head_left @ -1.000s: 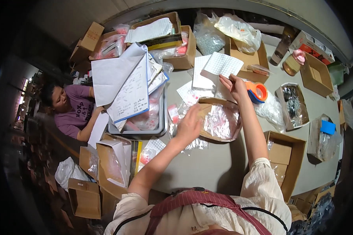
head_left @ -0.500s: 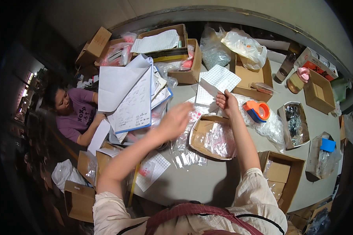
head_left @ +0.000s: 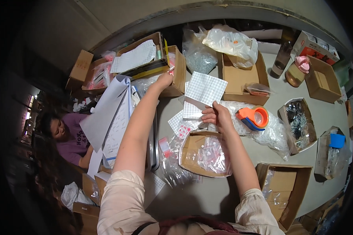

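Note:
My left hand (head_left: 164,80) reaches over the rim of a cardboard box (head_left: 179,72) at the far left. Its fingertips meet pink-red packets (head_left: 171,60) there, and the grip is partly hidden. In the middle, my right hand (head_left: 219,115) is open, fingers loosely bent and apart. Its thumb is at the lower edge of a sheet of round stickers (head_left: 205,87), which overlaps another sticker sheet (head_left: 192,111). Below that hand stands a shallow carton (head_left: 190,152) with small clear bags and white round pieces. Clear bags (head_left: 172,164) lie to its left.
An orange and blue tape dispenser (head_left: 255,118) rests on bagged material at right. Beyond are an open carton (head_left: 239,74), a dark bottle (head_left: 282,60) and a pink-lidded jar (head_left: 297,71). Papers on a clipboard (head_left: 115,129) stand at left, beside a person in purple (head_left: 72,133).
My left hand has swung from above the clear bags to the far-left box. The right hand stays by the sticker sheet, which now looks flatter. The whole view has shifted.

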The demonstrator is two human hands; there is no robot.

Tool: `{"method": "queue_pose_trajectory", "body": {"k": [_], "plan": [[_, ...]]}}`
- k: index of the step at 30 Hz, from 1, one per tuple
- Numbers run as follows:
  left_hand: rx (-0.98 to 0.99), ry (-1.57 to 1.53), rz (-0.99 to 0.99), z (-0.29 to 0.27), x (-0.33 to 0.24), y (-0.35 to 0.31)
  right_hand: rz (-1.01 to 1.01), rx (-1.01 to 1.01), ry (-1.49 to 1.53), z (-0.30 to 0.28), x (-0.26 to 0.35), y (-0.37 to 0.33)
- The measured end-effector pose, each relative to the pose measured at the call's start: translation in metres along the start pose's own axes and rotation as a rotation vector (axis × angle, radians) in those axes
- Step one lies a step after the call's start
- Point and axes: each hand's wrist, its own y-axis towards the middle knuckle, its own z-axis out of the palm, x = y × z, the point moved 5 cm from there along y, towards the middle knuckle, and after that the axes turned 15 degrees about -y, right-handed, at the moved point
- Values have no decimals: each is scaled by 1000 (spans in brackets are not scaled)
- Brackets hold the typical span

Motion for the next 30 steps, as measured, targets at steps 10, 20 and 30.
{"method": "queue_pose_trajectory", "body": {"k": [10,20,30], "plan": [[171,865,24,14,26,22,-80,-144,-51,-22,1,-8],[224,546,-127,-72,28,22,-39,-24,-76,-6,4,-3],[90,624,-220,-53,53,33,-93,-32,-113,8,6,-6]]}}
